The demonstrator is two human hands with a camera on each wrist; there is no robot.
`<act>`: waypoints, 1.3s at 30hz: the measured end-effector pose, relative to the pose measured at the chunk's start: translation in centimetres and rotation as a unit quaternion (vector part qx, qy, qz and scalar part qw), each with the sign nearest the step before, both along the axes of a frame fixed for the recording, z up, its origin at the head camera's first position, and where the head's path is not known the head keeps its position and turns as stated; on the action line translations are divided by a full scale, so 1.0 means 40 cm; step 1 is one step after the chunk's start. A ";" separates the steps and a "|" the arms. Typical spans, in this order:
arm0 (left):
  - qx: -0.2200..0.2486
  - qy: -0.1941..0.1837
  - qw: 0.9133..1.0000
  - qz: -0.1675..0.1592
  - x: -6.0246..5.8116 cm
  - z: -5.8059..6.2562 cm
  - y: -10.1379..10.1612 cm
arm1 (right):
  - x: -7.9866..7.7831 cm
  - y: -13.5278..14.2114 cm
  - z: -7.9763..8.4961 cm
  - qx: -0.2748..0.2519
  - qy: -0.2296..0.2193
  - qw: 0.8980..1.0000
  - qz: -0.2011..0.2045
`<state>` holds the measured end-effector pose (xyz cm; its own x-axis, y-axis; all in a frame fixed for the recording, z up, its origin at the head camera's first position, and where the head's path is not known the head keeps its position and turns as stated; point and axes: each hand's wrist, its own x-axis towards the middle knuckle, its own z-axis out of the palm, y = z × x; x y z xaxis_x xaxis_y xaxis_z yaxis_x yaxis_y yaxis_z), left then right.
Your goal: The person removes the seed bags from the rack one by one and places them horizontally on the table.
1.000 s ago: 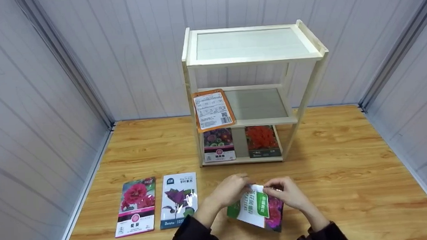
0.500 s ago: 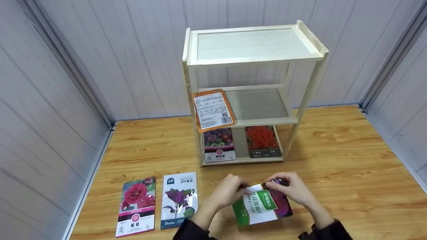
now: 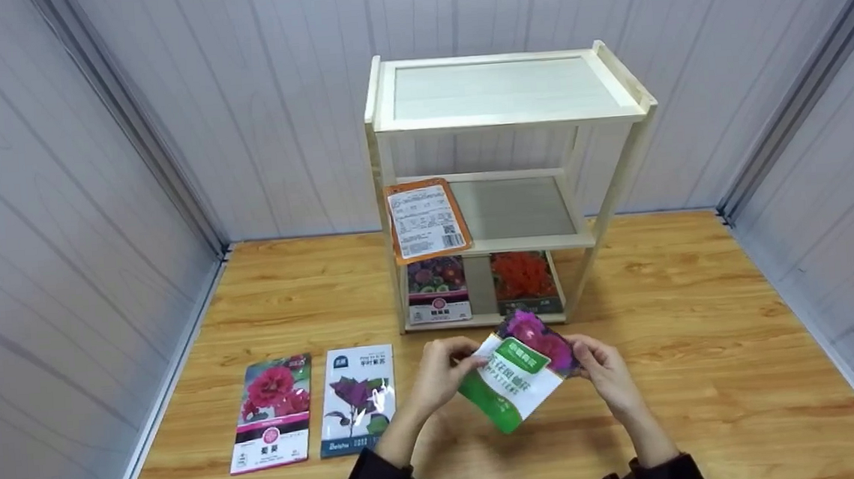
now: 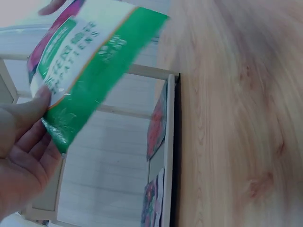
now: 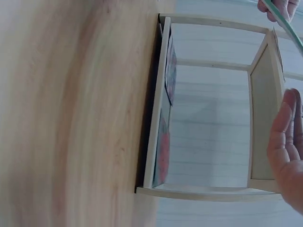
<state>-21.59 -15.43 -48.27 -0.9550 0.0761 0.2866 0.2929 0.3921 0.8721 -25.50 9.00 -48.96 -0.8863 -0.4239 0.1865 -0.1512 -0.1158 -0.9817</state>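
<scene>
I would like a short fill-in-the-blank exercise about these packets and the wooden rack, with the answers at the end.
The held packet, pinched by the left hand, has a wide end band coloured ____.
The orange-edged packet lies on the ____ level of the three-level rack.
On the bottom level, the right packet shows flowers coloured ____.
On the table, the white-and-blue packet lies to the ____ of the pink-flower packet.

Missing words: green; middle; red; right.
</scene>
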 end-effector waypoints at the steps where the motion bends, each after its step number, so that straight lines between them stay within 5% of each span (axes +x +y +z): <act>1: 0.013 -0.001 1.000 0.010 0.001 -0.003 0.000 | 0.002 -0.002 -0.002 -0.010 -0.003 1.000 0.003; 4: 0.055 -0.009 0.998 0.031 0.005 -0.008 0.005 | 0.010 -0.010 -0.010 -0.005 -0.007 1.000 -0.006; 8: 0.102 -0.010 0.993 0.054 0.029 0.021 0.019 | 0.022 -0.025 -0.021 0.030 -0.024 0.999 -0.026; 14: 0.127 -0.035 0.988 0.084 0.057 0.035 0.033 | 0.039 -0.047 -0.041 0.051 -0.050 0.997 -0.035; 24: 0.132 -0.072 0.983 0.102 0.087 -0.033 0.027 | 0.052 -0.069 -0.075 0.085 -0.085 0.990 -0.068; 32: 0.126 -0.123 0.977 0.120 0.084 -0.140 -0.007 | 0.045 -0.099 -0.115 0.114 -0.070 0.990 -0.044; 39: 0.064 -0.129 0.976 0.163 0.089 -0.167 -0.034 | 0.014 -0.143 -0.155 0.152 -0.042 0.987 -0.026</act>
